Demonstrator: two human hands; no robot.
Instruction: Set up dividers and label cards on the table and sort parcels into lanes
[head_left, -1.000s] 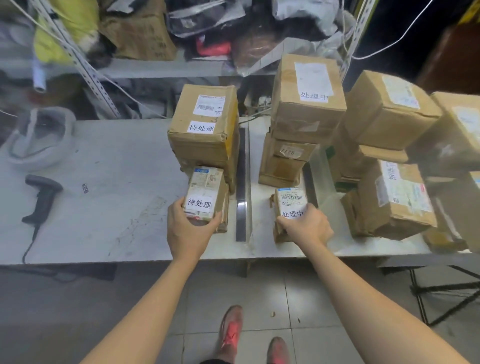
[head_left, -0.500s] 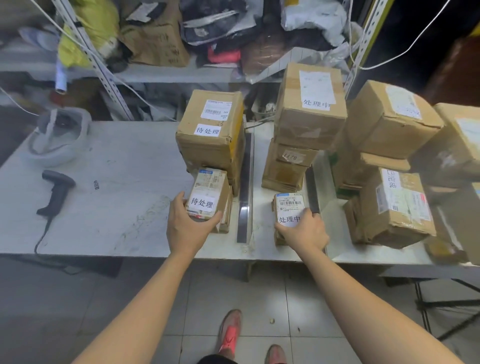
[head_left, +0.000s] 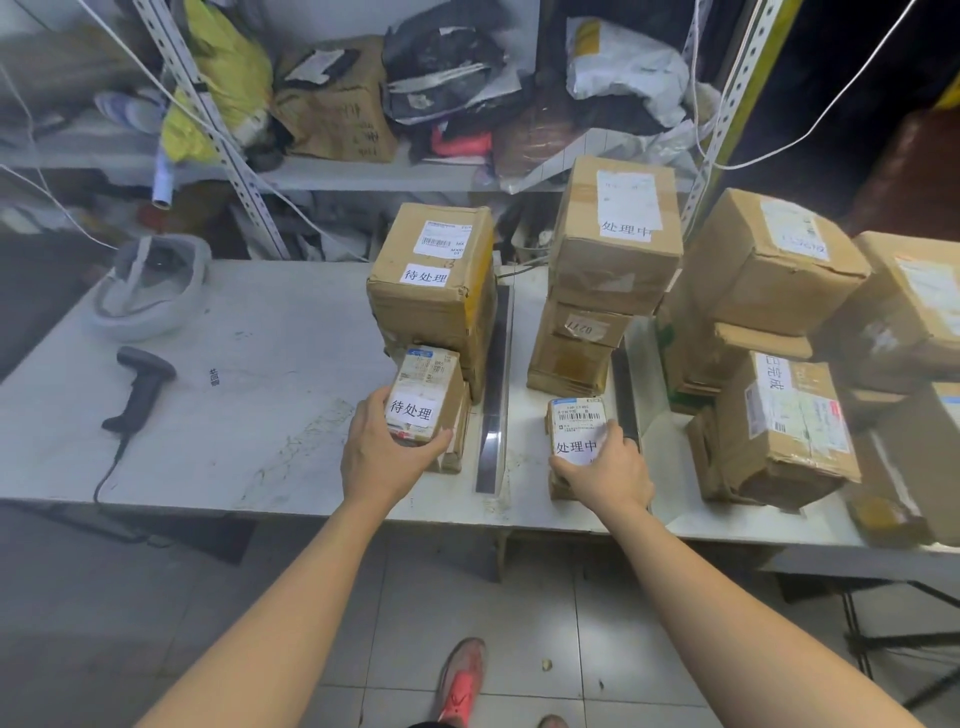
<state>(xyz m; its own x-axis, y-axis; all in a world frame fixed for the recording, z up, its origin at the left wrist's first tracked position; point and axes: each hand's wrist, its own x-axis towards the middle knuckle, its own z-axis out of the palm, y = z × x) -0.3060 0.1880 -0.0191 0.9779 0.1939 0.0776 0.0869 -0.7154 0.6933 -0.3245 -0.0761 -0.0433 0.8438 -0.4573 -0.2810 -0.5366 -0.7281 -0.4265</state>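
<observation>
Left hand curls round near end of 待处理 parcel, right hand grips 处理中 parcel; divider runs between the 2 hands, so each parcel sits in its lane (probably being squared up) on worktop.

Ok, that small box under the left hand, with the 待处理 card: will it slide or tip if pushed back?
Probably stiff: the small box is taped cardboard with square edges. Likely light, as the left hand alone grips it. It seems propped tilted on a lower parcel, so a push may slide it off.
</observation>
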